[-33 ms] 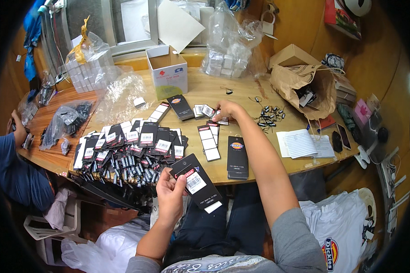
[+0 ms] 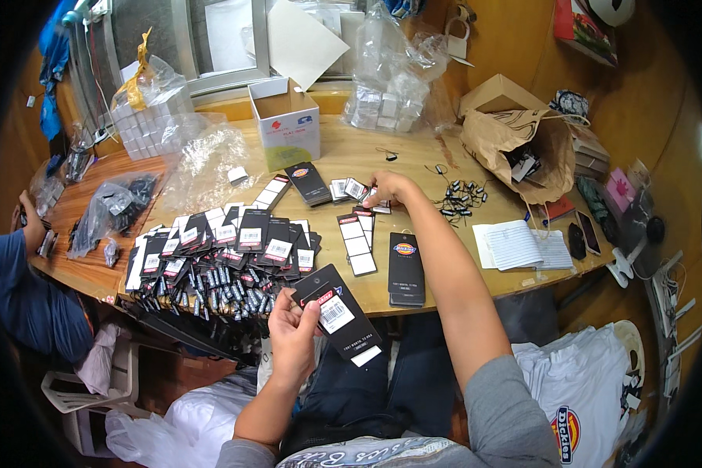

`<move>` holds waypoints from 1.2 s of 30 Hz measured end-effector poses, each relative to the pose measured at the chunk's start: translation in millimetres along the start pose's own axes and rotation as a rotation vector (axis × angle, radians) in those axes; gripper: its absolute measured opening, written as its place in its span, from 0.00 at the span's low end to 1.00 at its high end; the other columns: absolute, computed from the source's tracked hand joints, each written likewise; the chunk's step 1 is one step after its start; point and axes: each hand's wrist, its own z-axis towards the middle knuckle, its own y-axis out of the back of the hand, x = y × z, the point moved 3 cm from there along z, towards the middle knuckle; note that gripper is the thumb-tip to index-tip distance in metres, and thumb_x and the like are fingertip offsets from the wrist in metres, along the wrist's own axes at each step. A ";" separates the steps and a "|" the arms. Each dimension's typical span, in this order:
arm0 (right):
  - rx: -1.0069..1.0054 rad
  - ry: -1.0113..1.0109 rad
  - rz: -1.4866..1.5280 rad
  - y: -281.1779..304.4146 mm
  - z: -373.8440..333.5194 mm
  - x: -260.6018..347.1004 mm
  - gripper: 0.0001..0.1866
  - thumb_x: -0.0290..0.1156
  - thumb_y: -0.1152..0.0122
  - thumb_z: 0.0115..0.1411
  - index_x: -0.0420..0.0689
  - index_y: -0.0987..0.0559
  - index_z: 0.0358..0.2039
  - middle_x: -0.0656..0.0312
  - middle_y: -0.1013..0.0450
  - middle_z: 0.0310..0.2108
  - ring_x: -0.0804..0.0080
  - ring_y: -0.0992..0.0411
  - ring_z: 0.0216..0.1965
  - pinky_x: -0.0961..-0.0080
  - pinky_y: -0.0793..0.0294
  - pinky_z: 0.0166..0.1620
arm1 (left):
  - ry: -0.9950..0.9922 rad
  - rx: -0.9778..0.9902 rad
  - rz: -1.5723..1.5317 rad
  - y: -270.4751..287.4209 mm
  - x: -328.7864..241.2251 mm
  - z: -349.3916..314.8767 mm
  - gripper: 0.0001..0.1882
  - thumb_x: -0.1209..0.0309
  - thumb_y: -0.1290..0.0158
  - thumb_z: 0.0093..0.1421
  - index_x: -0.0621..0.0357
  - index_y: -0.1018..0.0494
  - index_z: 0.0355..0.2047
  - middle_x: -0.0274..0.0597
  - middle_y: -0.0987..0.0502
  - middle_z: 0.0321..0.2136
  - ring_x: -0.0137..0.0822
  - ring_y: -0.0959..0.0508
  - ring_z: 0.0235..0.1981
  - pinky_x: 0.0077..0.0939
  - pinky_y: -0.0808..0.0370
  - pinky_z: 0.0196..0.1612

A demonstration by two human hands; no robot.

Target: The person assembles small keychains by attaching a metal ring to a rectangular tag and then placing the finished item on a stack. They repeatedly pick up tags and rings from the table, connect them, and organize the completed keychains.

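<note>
My left hand (image 2: 292,331) pinches black hang tags (image 2: 337,310) over the table's front edge; a white barcode sticker is on the front one, and a white strip shows under its lower end. Stretched far across the table, my right hand (image 2: 392,189) has its fingers closed at a small white barcode label (image 2: 381,206), part of a fanned row. Just left of it are more barcode labels (image 2: 356,189). Nearer me lie black-edged tags with white panels (image 2: 356,248) and a stack of black hang tags (image 2: 406,269). Another black tag stack (image 2: 308,184) sits behind.
Finished-looking tags with cords (image 2: 234,249) pile up at left. A white carton (image 2: 288,129), bagged boxes (image 2: 386,105), a paper bag (image 2: 515,148), loose black cords (image 2: 462,199) and an open notebook (image 2: 522,248) surround the work. Another person's arm (image 2: 33,222) rests at far left.
</note>
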 end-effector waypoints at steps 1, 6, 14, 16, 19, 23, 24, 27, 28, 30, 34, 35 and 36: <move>-0.029 0.040 -0.029 1.3 2.9 -3.7 0.37 0.36 0.28 0.28 0.42 0.33 0.42 0.52 0.31 0.34 0.62 0.31 0.31 0.67 0.31 0.31 | 0.006 0.012 -0.012 -2.0 1.0 -1.1 0.07 0.77 0.54 0.52 0.60 0.39 0.32 0.34 0.29 0.22 0.17 0.32 0.17 0.06 0.39 0.17; -0.255 0.119 0.191 1.3 5.3 -22.3 0.34 0.31 0.26 0.22 0.42 0.32 0.34 0.54 0.31 0.34 0.65 0.33 0.35 0.74 0.33 0.36 | 0.063 0.025 -0.014 -3.8 13.9 -3.8 0.07 0.77 0.54 0.53 0.59 0.40 0.32 0.34 0.28 0.22 0.17 0.31 0.17 0.07 0.39 0.17; -0.217 0.192 0.682 30.1 -23.9 -42.8 0.15 0.21 0.44 0.45 0.45 0.32 0.36 0.63 0.32 0.24 0.78 0.34 0.19 0.84 0.37 0.16 | 0.023 -0.053 -0.084 -2.6 16.1 -5.5 0.07 0.76 0.58 0.54 0.61 0.39 0.35 0.40 0.28 0.29 0.26 0.27 0.22 0.18 0.28 0.26; -0.081 0.273 0.600 43.9 -65.1 -54.0 0.16 0.21 0.45 0.45 0.42 0.33 0.37 0.64 0.34 0.28 0.79 0.35 0.25 0.83 0.33 0.25 | 0.017 0.007 -0.091 8.3 21.3 -5.9 0.08 0.75 0.60 0.55 0.61 0.40 0.37 0.43 0.29 0.29 0.33 0.26 0.26 0.27 0.26 0.30; 0.075 0.363 0.372 44.2 -128.8 -82.2 0.23 0.20 0.40 0.39 0.43 0.33 0.38 0.63 0.34 0.30 0.76 0.36 0.33 0.80 0.36 0.36 | 0.119 0.084 -0.146 -2.8 23.3 -13.6 0.10 0.73 0.62 0.57 0.62 0.43 0.39 0.48 0.29 0.30 0.39 0.25 0.30 0.33 0.25 0.32; 0.174 0.241 0.252 13.5 -157.4 -103.3 0.26 0.22 0.37 0.37 0.44 0.34 0.39 0.62 0.34 0.34 0.75 0.38 0.36 0.80 0.36 0.38 | 0.223 0.147 -0.175 -24.4 36.5 -20.2 0.12 0.71 0.64 0.58 0.62 0.44 0.41 0.57 0.30 0.34 0.42 0.25 0.31 0.35 0.25 0.34; 0.136 0.276 0.351 5.4 -159.3 -108.6 0.24 0.23 0.37 0.37 0.43 0.33 0.38 0.62 0.34 0.33 0.73 0.37 0.36 0.79 0.36 0.39 | 0.263 0.182 -0.163 -27.7 38.2 -21.8 0.12 0.71 0.64 0.58 0.62 0.45 0.41 0.57 0.30 0.34 0.43 0.25 0.31 0.35 0.25 0.34; -0.162 0.330 0.054 20.3 -166.8 -100.2 0.18 0.22 0.40 0.39 0.43 0.30 0.35 0.61 0.34 0.34 0.72 0.36 0.37 0.79 0.36 0.39 | 0.295 0.215 -0.135 -32.9 42.7 -24.4 0.12 0.71 0.63 0.58 0.61 0.46 0.42 0.56 0.30 0.33 0.43 0.26 0.31 0.34 0.25 0.34; -0.379 0.275 0.151 31.7 -163.4 -112.5 0.11 0.21 0.43 0.42 0.42 0.26 0.30 0.59 0.34 0.34 0.73 0.36 0.37 0.79 0.36 0.39 | 0.300 0.229 -0.128 -36.2 44.6 -24.4 0.12 0.71 0.63 0.58 0.61 0.46 0.42 0.56 0.30 0.33 0.44 0.26 0.31 0.34 0.26 0.34; -0.637 0.095 0.374 51.1 -150.8 -128.7 0.06 0.20 0.46 0.43 0.44 0.25 0.24 0.58 0.33 0.31 0.73 0.35 0.37 0.78 0.36 0.38 | 0.304 0.230 -0.120 -39.2 45.7 -25.4 0.13 0.70 0.63 0.58 0.61 0.47 0.42 0.56 0.30 0.33 0.44 0.26 0.31 0.34 0.26 0.34; -0.659 0.027 0.167 53.3 -117.8 -126.4 0.07 0.19 0.48 0.42 0.45 0.23 0.21 0.57 0.33 0.31 0.67 0.35 0.37 0.74 0.36 0.39 | 0.340 0.219 -0.117 -40.3 43.3 -29.0 0.14 0.69 0.62 0.58 0.60 0.47 0.43 0.55 0.30 0.33 0.44 0.26 0.31 0.34 0.26 0.34; -0.656 0.045 0.062 50.7 -115.7 -116.0 0.08 0.19 0.48 0.42 0.46 0.23 0.21 0.57 0.33 0.32 0.65 0.35 0.38 0.73 0.36 0.40 | 0.347 0.232 -0.119 -38.9 42.8 -29.1 0.14 0.69 0.62 0.58 0.60 0.47 0.42 0.55 0.31 0.34 0.45 0.26 0.32 0.35 0.26 0.35; -0.653 0.062 -0.042 49.8 -116.3 -107.3 0.08 0.19 0.48 0.42 0.46 0.23 0.21 0.57 0.33 0.32 0.63 0.35 0.38 0.72 0.36 0.40 | 0.355 0.245 -0.120 -37.0 41.9 -28.6 0.13 0.70 0.62 0.58 0.60 0.48 0.42 0.56 0.31 0.34 0.45 0.27 0.34 0.37 0.27 0.36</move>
